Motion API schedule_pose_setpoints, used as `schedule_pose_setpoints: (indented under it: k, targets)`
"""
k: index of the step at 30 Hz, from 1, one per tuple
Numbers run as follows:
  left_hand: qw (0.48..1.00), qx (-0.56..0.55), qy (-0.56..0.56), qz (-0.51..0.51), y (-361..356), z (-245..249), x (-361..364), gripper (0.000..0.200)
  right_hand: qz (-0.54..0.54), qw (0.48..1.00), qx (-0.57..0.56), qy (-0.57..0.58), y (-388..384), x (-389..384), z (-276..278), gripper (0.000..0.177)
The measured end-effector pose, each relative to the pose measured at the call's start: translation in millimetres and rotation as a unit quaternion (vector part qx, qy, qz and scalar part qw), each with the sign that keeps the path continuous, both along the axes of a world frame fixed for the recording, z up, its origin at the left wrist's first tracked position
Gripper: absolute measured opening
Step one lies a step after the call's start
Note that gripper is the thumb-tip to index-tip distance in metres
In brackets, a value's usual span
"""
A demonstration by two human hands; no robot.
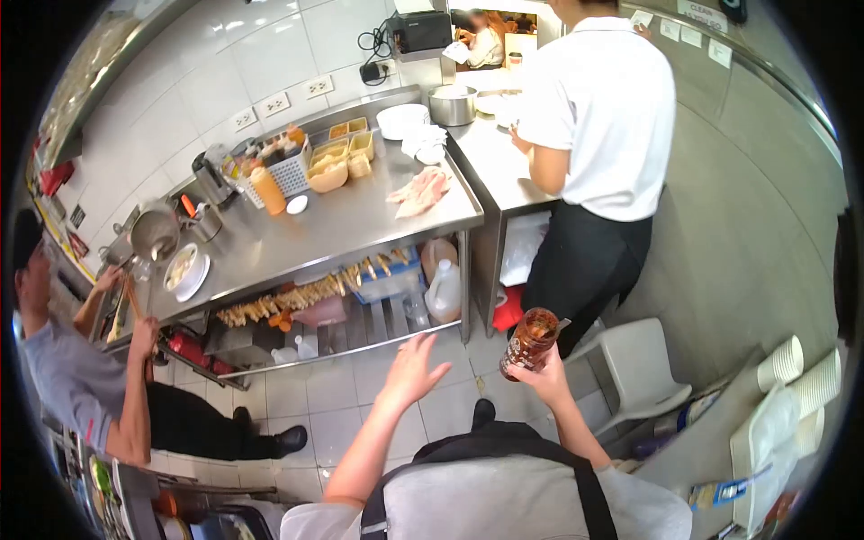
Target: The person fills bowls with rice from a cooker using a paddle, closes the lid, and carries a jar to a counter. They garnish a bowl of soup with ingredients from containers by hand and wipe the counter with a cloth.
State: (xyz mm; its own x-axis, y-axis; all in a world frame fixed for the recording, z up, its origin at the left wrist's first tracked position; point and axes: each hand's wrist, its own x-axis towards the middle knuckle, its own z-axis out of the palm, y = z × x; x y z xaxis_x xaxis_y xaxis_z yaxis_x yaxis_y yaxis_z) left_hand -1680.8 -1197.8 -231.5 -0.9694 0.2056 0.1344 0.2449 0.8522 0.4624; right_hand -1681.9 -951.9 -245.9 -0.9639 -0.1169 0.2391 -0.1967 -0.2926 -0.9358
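Observation:
My right hand (544, 378) is wrapped round a glass jar (529, 346) of dark red, chunky sauce with pale print on its side. The jar has no lid on and tilts a little; a thin handle (564, 323) sticks out at its mouth. Nothing is in my left hand (412, 371), which is held out in front of me over the floor with the fingers spread. Beyond it, skewers (306, 292) in a row lie on the shelf under the steel counter (351, 225).
A co-worker in a white shirt (612, 108) stands ahead on the right, another in grey (72, 369) on the left. A grey chair (641, 364) is beside my right arm. Stacked cups (781, 362) stand at far right; raw meat (421, 191) and a squeeze bottle (267, 191) lie on the counter.

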Motion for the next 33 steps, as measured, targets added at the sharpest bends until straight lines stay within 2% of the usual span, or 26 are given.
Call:
schedule_pose_setpoints:
  k: [2,4,6,7,8,9,10,11,12,14,16,17,18,19,20,22,24,26,27,29,31,33]
  targets:
    - [1.0,0.017,0.003,-0.014,15.0,-5.1,-69.9,0.058,0.007,0.999,0.045,0.026,-12.2,-51.9,9.4,0.068]
    - [0.998,0.011,0.057,-0.026,19.4,-12.4,-136.0,0.055,0.007,0.998,0.066,0.024,-27.2,-108.8,14.5,0.067]
    - [0.996,0.016,0.081,-0.024,8.1,-14.6,-191.9,0.054,0.058,0.997,0.037,-0.038,-45.8,-161.8,25.9,0.068]
    - [0.993,0.019,0.113,-0.02,1.0,-12.0,-223.3,0.053,0.076,0.994,0.066,-0.041,-53.6,-191.6,25.0,0.069]
    - [0.996,0.012,0.087,-0.002,-10.7,-12.3,-252.2,0.054,0.087,0.995,0.039,-0.019,-67.0,-216.8,36.8,0.072]
    - [0.99,0.0,0.138,-0.023,-31.9,-13.8,-316.8,0.054,0.085,0.995,0.007,0.043,-93.4,-277.7,47.2,0.073]
    - [0.983,-0.008,0.178,-0.042,-42.7,-17.2,-353.4,0.054,0.064,0.993,-0.021,0.096,-107.8,-304.3,63.6,0.073]
    - [0.98,-0.024,0.188,-0.065,-44.3,-13.6,-379.0,0.054,0.027,0.993,0.006,0.114,-117.0,-330.2,72.1,0.067]
    - [0.974,-0.041,0.203,-0.094,-45.0,-7.9,-403.0,0.054,0.023,0.998,0.026,0.05,-121.5,-362.3,66.9,0.062]
    - [0.969,-0.051,0.216,-0.111,-38.9,-7.7,-444.7,0.053,-0.052,0.994,-0.033,0.09,-135.7,-426.2,63.3,0.055]
    - [0.973,-0.086,0.076,-0.201,-38.2,-14.7,-466.2,0.049,-0.094,0.992,-0.052,0.065,-134.0,-467.6,66.9,0.054]
    - [0.972,-0.087,0.08,-0.204,-39.9,-21.6,-474.2,0.049,-0.124,0.989,-0.071,0.034,-132.8,-487.3,70.3,0.052]
    - [0.965,-0.052,0.129,-0.22,-42.9,-29.3,-479.4,0.044,-0.188,0.981,0.008,0.039,-126.5,-510.5,64.2,0.049]
    - [0.956,-0.015,0.174,-0.234,-47.1,-37.2,-483.0,0.04,-0.209,0.977,0.014,0.032,-118.9,-534.6,52.5,0.049]
    - [0.957,-0.013,0.169,-0.234,-51.2,-40.7,-486.5,0.04,-0.23,0.973,0.021,0.024,-111.7,-558.7,38.3,0.049]
    - [0.949,0.102,0.152,-0.257,-53.0,-36.6,-486.4,0.035,-0.256,0.965,0.051,0.036,-96.2,-609.0,7.8,0.05]
    - [0.954,0.138,0.141,-0.225,-49.4,-24.3,-480.9,0.028,-0.283,0.954,0.085,0.06,-84.8,-642.8,1.3,0.052]
    - [0.958,0.213,0.058,-0.181,-51.0,-30.1,-485.5,0.023,-0.333,0.927,0.152,0.084,-83.0,-673.7,8.1,0.056]
    - [0.959,0.21,0.057,-0.182,-52.0,-29.9,-484.6,0.023,-0.322,0.932,0.154,0.063,-81.9,-685.3,13.6,0.06]
    - [0.961,0.256,0.023,-0.1,-48.7,-30.4,-481.6,0.018,-0.335,0.922,0.175,0.08,-78.0,-715.6,7.1,0.062]
    - [0.962,0.259,0.036,-0.076,-45.4,-35.9,-481.0,0.017,-0.357,0.9,0.219,0.123,-73.6,-747.1,0.8,0.063]
    - [0.96,0.264,0.06,-0.069,-45.8,-38.0,-482.6,0.018,-0.338,0.909,0.214,0.115,-69.5,-768.1,-7.3,0.063]
